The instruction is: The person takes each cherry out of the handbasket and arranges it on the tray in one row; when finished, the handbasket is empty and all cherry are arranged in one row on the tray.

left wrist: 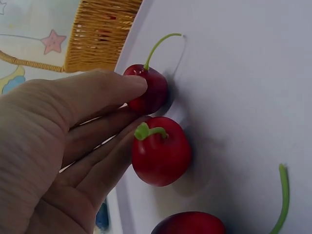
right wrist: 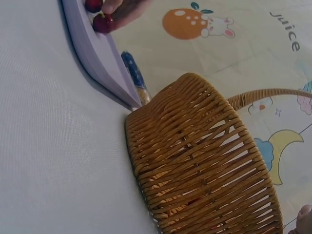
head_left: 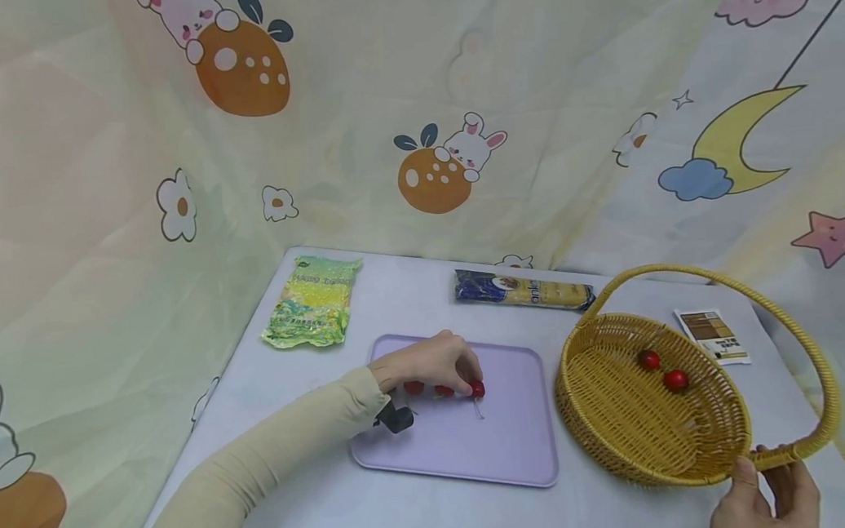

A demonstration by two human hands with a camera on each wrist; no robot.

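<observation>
My left hand [head_left: 440,365] reaches over the lilac tray [head_left: 513,454] and pinches a dark red cherry [left wrist: 155,92] between thumb and fingers. That cherry has a thin green stem, and it sits at the right end of a short row on the tray. Beside it lies another red cherry [left wrist: 163,156], close to my fingers; a third cherry [left wrist: 190,224] is partly cut off in the left wrist view. With my right hand [head_left: 766,498] I grip the near rim of the wicker basket [head_left: 610,423], by the handle's base. Two red cherries [head_left: 649,359] lie inside the basket.
A green and yellow packet [head_left: 315,300] lies at the back left. Behind the tray is a long blue and yellow pack [head_left: 523,288]. A small brown and white sachet [head_left: 712,336] lies right of the basket, whose tall handle [head_left: 786,312] arches up. Printed cloth hangs behind the table.
</observation>
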